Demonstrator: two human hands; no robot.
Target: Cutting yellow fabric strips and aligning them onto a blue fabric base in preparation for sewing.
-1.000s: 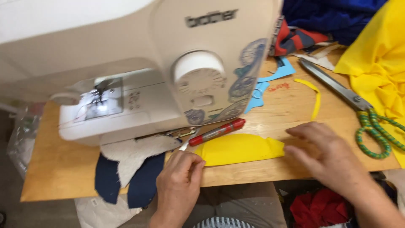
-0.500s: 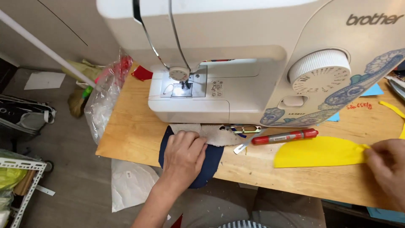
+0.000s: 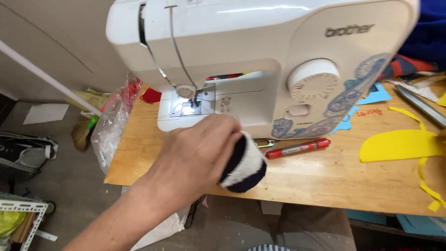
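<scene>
My left hand point(image 3: 197, 153) is raised above the wooden table point(image 3: 325, 186), shut on a bunched piece of navy and white fabric point(image 3: 244, 165). It hovers just in front of the white sewing machine point(image 3: 260, 56), below the lit needle area point(image 3: 190, 104). A red marker point(image 3: 297, 148) and small metal snips point(image 3: 264, 143) lie by the machine's base. To the right rests a yellow fabric piece point(image 3: 399, 146). My right hand is out of view.
Yellow strips point(image 3: 429, 186) and blue scraps point(image 3: 374, 95) lie at the table's right. A clear plastic bag point(image 3: 111, 125) hangs at the left table edge. Big shears point(image 3: 420, 104) rest at far right. The floor at left holds a broom, paper and a wire rack.
My left hand gathered the navy and white fabric from the table edge and lifted it off. My right hand, earlier on the yellow piece, has left the view. The camera swung left.
</scene>
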